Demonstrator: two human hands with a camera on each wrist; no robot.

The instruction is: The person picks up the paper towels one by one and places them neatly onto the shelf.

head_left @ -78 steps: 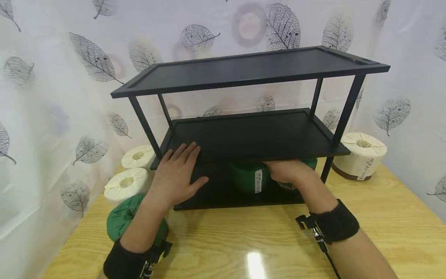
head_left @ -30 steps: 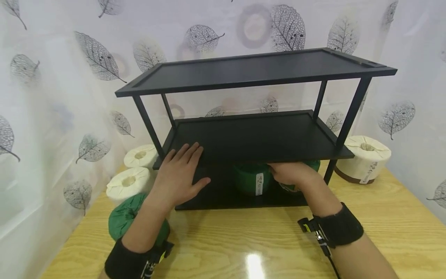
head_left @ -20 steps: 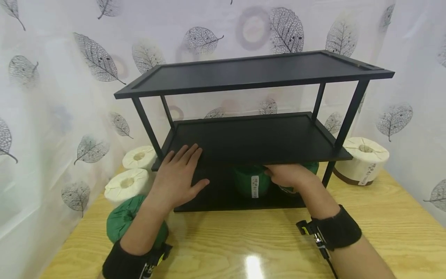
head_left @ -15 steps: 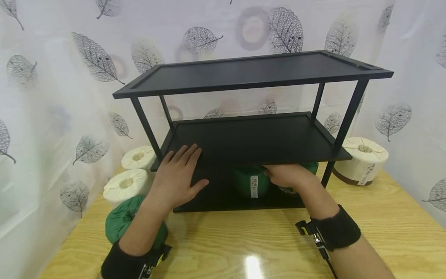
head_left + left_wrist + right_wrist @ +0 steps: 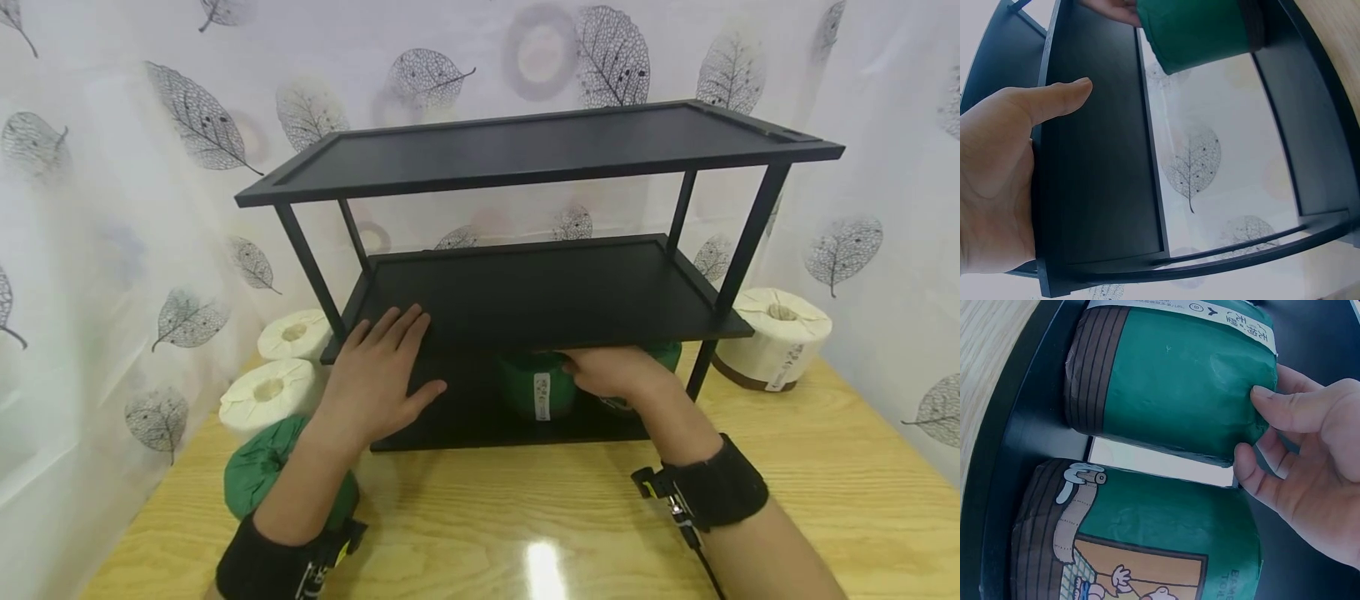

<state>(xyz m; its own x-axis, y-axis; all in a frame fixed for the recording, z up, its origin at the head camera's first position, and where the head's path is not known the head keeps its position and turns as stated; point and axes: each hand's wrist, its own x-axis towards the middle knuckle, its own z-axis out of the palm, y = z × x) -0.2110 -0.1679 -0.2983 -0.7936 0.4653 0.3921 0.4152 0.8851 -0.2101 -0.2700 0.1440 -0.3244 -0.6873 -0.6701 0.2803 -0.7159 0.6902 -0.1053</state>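
My left hand (image 5: 378,379) lies with extended fingers over the front left edge of the black rack's middle shelf (image 5: 525,292), thumb out to the side. On the bottom shelf stands a green-wrapped toilet roll (image 5: 1191,381) with a white label strip. My right hand (image 5: 1310,437) reaches under the middle shelf and holds that roll at its top edge, thumb on the near side. Close beside it on the right stands a second green toilet roll (image 5: 1147,519) with a cartoon print. In the head view, the middle shelf hides the tops of both rolls.
Left of the rack, a green roll (image 5: 258,462) sits partly behind my left forearm, with two cream rolls (image 5: 270,392) behind it. Another cream roll (image 5: 780,333) stands at the right. The rack's top shelf (image 5: 525,150) overhangs. A leaf-printed curtain (image 5: 112,250) encloses the wooden table (image 5: 465,508).
The held green toilet roll has turned slightly, its label moving left across its front. My right hand has shifted a little left with it. My left hand stays on the shelf.
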